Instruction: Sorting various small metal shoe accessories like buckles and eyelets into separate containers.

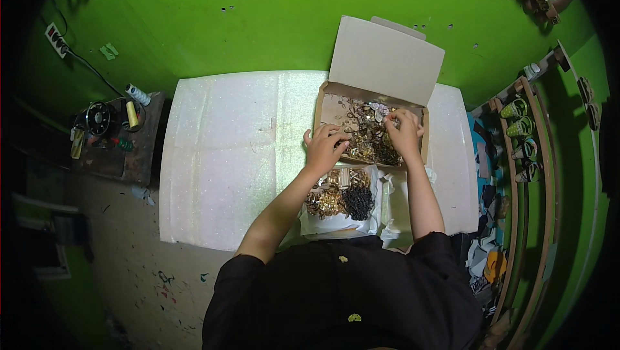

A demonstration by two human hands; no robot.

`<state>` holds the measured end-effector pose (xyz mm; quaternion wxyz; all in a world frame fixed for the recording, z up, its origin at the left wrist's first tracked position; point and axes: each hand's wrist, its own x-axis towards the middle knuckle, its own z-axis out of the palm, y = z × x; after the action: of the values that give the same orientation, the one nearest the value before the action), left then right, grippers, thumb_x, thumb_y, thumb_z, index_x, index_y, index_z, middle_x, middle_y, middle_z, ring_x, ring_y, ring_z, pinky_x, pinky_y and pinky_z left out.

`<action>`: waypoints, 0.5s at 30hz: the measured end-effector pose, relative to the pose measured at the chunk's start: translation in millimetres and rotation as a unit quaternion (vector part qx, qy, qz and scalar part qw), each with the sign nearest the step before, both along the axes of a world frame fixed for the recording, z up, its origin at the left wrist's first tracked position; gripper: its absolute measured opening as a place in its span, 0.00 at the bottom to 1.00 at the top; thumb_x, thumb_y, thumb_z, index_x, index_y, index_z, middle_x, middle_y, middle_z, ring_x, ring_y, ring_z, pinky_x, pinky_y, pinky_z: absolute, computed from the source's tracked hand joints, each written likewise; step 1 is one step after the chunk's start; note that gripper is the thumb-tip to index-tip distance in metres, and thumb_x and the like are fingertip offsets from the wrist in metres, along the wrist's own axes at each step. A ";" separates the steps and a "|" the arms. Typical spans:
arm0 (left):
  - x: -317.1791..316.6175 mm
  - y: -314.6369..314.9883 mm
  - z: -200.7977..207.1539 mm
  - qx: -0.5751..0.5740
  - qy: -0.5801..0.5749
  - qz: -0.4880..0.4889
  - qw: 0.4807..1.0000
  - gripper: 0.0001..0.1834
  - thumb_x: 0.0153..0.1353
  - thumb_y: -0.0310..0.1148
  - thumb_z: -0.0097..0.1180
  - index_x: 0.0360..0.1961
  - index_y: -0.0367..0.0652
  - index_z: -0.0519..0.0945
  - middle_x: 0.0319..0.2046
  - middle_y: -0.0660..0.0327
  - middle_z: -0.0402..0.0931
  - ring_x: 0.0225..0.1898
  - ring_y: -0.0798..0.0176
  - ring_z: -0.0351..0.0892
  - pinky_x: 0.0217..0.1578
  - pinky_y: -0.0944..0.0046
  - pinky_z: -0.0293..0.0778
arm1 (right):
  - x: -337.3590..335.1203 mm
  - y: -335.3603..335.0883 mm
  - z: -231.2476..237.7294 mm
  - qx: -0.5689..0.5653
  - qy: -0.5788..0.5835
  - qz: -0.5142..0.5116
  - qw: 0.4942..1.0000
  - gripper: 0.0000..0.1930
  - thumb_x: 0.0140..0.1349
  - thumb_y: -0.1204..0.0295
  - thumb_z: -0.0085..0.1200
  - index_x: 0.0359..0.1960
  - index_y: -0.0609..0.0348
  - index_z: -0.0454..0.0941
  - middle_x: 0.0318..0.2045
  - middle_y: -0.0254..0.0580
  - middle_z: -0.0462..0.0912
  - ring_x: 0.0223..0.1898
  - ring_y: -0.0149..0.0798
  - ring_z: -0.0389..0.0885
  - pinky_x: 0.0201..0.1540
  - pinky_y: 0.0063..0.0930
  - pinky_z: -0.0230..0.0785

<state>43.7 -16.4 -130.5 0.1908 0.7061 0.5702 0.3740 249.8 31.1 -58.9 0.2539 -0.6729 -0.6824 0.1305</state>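
An open cardboard box (318, 112) lies on the table, its lid raised at the back. Small metal buckles and fittings (369, 131) in gold and dark tones fill much of it. Over the box's front left edge, my left hand (325, 147) has its fingers apart, the tips at the fittings. My right hand (405, 134) reaches in from the right with its fingers bent together in a pinch; what they hold, if anything, is too small to make out. Beside those fingertips sits a pale lilac cluster (380, 110).
Nearer me stands a white-lined tray (310, 225) with gold fittings (327, 202) and black pieces (358, 202). The shimmery white table (219, 162) extends left. A dark stool (116, 162) holds thread spools (133, 115). Right, a wooden rack (510, 221) carries green sandals (518, 127).
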 end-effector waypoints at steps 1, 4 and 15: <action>0.2 0.4 -0.6 0.000 -0.001 0.000 1.000 0.09 0.54 0.41 0.57 0.33 0.52 0.82 0.44 0.63 0.71 0.53 0.59 0.65 0.57 0.43 0.41 | -0.9 -2.6 3.6 0.055 -0.014 0.006 0.998 0.06 0.53 0.64 0.57 0.28 0.51 0.80 0.42 0.35 0.76 0.53 0.41 0.65 0.54 0.48 0.43; -2.9 1.6 -6.3 -0.003 -0.005 0.011 1.000 0.09 0.54 0.42 0.57 0.33 0.52 0.82 0.44 0.63 0.71 0.53 0.58 0.65 0.57 0.43 0.41 | -12.4 -10.0 17.2 0.194 -0.017 -0.010 0.981 0.05 0.54 0.66 0.56 0.29 0.51 0.80 0.41 0.34 0.76 0.52 0.40 0.65 0.54 0.50 0.43; -1.5 -3.8 11.9 -0.075 -0.082 0.020 0.994 0.10 0.56 0.41 0.56 0.35 0.51 0.82 0.46 0.64 0.71 0.54 0.61 0.65 0.56 0.45 0.38 | -16.0 -34.1 12.3 0.157 -0.015 -0.039 0.987 0.05 0.54 0.67 0.56 0.30 0.50 0.80 0.42 0.33 0.74 0.53 0.41 0.63 0.54 0.53 0.41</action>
<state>42.2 -20.2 -118.6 0.2821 0.6451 0.5929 0.3908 233.8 -3.0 -46.7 0.3509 -0.6525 -0.6717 0.0018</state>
